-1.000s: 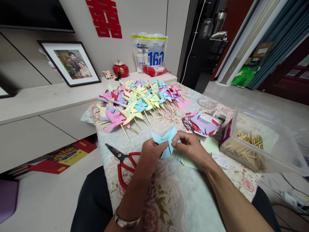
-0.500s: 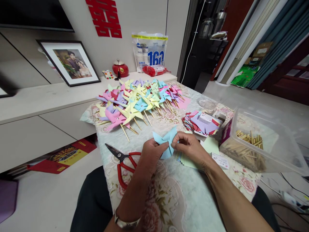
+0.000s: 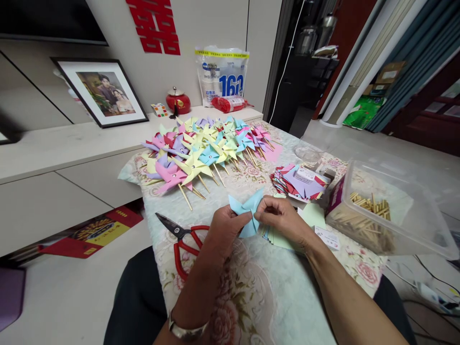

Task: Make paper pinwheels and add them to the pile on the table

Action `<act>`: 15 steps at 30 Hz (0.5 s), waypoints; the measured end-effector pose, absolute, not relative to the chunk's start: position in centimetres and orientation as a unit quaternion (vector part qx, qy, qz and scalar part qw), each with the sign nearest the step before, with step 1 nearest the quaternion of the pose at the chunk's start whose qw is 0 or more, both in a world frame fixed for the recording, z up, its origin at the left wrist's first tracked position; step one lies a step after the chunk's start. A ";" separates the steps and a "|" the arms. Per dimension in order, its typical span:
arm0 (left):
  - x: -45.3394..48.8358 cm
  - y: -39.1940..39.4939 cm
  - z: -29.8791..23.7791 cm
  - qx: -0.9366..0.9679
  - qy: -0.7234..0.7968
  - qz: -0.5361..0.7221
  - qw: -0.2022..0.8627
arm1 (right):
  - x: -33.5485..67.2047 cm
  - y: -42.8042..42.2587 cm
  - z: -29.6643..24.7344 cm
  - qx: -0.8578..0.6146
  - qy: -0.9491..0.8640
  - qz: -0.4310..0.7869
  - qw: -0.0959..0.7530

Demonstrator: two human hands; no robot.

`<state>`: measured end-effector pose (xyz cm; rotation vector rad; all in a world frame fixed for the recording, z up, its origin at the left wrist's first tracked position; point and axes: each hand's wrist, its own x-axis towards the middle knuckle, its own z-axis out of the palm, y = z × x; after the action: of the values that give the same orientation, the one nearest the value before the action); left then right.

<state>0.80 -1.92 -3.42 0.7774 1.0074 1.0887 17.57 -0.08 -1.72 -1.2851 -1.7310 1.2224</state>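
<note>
A light blue paper pinwheel [image 3: 247, 205] is held up over the table between both hands, its blades folded in to the middle. My left hand [image 3: 227, 224] pinches it from the left, with the thumb across the folded tips near the centre. From the right, the fingertips of my right hand [image 3: 280, 213] close on the paper beside the centre; whether they also hold something small there is hidden. Red-handled scissors [image 3: 185, 239] lie spread beside my left forearm. Partly under my right hand rests a stack of pale green paper [image 3: 283, 242].
Finished pinwheels [image 3: 204, 148] on sticks lie heaped at the table's far side. To the right are cut coloured papers [image 3: 300, 184], small white boxes [image 3: 327, 238] and a clear plastic bin [image 3: 413, 230] of short sticks [image 3: 373, 211]. Behind stands a white cabinet [image 3: 89, 148] with a framed photo [image 3: 104, 96].
Both hands keep almost the same hold on the blue pinwheel. The whole view has shifted very slightly; nothing on the table has visibly moved.
</note>
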 end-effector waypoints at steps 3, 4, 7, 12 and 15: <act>0.8 -1.9 -3.3 0.343 0.444 0.481 0.674 | 17.6 -0.1 -1.8 -0.489 -0.656 0.475 0.324; 0.8 -1.9 -3.3 0.342 0.442 0.479 0.677 | 17.6 -0.1 -1.8 -0.489 -0.654 0.478 0.324; 0.8 -1.9 -3.1 0.341 0.440 0.474 0.682 | 17.6 0.0 -1.9 -0.485 -0.652 0.482 0.328; 0.8 -1.9 -3.1 0.342 0.437 0.472 0.685 | 17.7 0.0 -1.9 -0.479 -0.652 0.487 0.330; 0.8 -1.9 -3.2 0.346 0.437 0.468 0.686 | 17.7 0.0 -1.8 -0.480 -0.653 0.486 0.327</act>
<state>0.76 -1.88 -3.17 0.7750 0.9794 1.0480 17.73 -0.04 -1.83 -1.2579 -1.7100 1.2738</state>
